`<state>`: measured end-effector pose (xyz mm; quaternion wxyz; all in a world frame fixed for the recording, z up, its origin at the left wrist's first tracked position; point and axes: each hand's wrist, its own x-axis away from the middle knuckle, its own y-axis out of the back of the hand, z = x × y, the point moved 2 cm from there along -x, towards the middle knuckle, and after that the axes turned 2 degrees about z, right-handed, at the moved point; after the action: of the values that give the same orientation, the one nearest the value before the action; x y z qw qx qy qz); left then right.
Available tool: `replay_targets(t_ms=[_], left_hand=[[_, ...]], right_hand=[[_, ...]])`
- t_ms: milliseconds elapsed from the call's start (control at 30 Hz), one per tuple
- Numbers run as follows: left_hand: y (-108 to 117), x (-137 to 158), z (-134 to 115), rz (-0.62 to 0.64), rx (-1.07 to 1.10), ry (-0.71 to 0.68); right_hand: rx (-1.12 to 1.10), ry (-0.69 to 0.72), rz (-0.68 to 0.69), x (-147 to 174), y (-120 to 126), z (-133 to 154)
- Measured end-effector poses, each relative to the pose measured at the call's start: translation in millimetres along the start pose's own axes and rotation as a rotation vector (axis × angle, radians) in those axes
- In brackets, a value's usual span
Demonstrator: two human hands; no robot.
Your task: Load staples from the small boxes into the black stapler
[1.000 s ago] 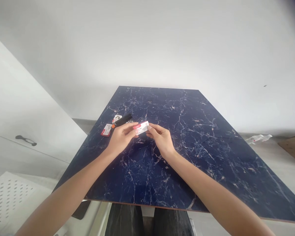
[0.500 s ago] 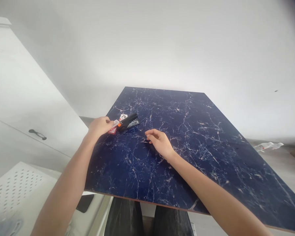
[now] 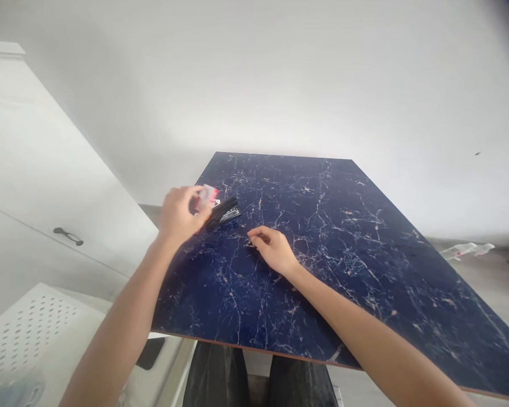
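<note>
My left hand (image 3: pixel 180 215), a little blurred, grips a small red-and-white box (image 3: pixel 208 195) between thumb and fingers, raised over the left side of the table. Right beside it a black stapler (image 3: pixel 224 213) lies on the dark blue table. Another white piece with dark print (image 3: pixel 216 202) shows behind the stapler, mostly covered. Something red under my left hand is largely hidden. My right hand (image 3: pixel 275 249) rests on the table to the right of the stapler, fingers curled and thumb close to the index finger, with nothing visible in it.
The marble-patterned table (image 3: pixel 322 226) stands against a pale wall. On the left is a white cabinet with a dark handle (image 3: pixel 68 236), and below it a white perforated panel (image 3: pixel 29 328). A clear plastic item (image 3: pixel 466 250) lies beyond the table's right edge.
My left hand has lifted the small red-and-white box up and slightly to the right. The stapler stays in place, and my right hand has barely shifted.
</note>
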<state>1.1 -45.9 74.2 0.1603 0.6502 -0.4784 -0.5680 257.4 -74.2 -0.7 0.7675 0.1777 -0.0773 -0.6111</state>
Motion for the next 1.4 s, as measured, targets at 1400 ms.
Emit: replay_targets(t_ms=[1400], left_hand=[[-89,20,-75,0.720,0.327,-0.270]], right_hand=[[0.439,0.161,0.163,17,111,-19]])
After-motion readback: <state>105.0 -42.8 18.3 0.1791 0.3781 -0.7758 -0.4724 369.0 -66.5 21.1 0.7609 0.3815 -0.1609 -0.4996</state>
